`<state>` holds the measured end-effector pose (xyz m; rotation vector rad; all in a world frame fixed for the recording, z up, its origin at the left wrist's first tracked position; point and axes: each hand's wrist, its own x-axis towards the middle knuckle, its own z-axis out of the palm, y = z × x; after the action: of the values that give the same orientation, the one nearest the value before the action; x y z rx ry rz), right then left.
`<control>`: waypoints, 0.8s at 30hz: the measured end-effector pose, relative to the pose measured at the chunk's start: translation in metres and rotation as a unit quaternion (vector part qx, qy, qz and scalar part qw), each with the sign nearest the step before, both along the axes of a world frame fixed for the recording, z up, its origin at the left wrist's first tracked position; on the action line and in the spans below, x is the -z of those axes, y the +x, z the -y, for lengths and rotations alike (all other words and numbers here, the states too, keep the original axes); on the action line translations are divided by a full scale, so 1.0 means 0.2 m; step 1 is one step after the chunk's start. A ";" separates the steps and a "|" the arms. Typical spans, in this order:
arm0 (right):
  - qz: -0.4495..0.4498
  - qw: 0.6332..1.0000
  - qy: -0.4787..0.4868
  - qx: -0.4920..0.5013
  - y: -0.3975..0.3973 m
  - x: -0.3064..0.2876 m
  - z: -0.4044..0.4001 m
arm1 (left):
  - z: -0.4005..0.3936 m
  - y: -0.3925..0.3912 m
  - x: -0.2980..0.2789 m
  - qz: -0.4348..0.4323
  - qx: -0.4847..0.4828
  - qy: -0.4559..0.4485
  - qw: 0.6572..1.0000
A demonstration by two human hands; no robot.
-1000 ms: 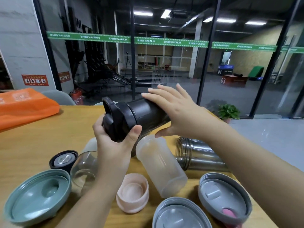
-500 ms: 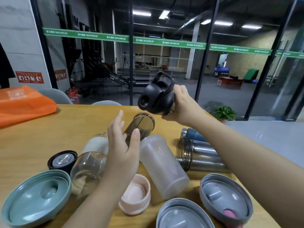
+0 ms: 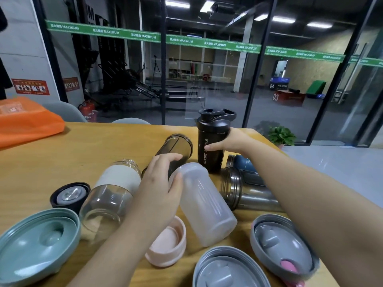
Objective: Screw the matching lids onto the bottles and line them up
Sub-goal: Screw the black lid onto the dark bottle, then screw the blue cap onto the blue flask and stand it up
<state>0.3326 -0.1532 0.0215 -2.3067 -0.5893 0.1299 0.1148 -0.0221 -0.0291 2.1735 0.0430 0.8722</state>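
Head view: lidded black shaker bottle (image 3: 212,141) upright, "SPORT BOTTLE" printed lengthwise.

Lidded shaker (image 3: 213,141) stands upright at bench (image 3: 62,154) far side, right of centre; right hand (image 3: 232,141) holds its right side. Left of it, smoked bottle (image 3: 174,150) lies on its side, mouth away. Left hand (image 3: 159,183) rests over that bottle and the frosted bottle (image 3: 205,206) lying at centre. Sleeved glass bottle (image 3: 112,191) lies left of left hand. Small cap (image 3: 69,196) just left of it. Large lid (image 3: 35,245) near left corner. Cup-shaped lid (image 3: 167,243) near centre, in front of frosted bottle. Two wide lids (image 3: 228,270) (image 3: 279,243) near right. Steel bottle (image 3: 248,193) lies right of frosted bottle, another bottle (image 3: 244,164) behind it. Bag (image 3: 27,121) far left.
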 end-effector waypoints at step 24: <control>-0.023 0.962 -0.273 0.003 0.04 -0.01 0.27 | 0.01 0.00 0.00 0.034 0.013 0.036 0.999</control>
<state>0.3398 -0.2081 0.0245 -2.8281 -0.5743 0.3827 0.1152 -0.0235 -0.0289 2.2047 -0.0517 0.9438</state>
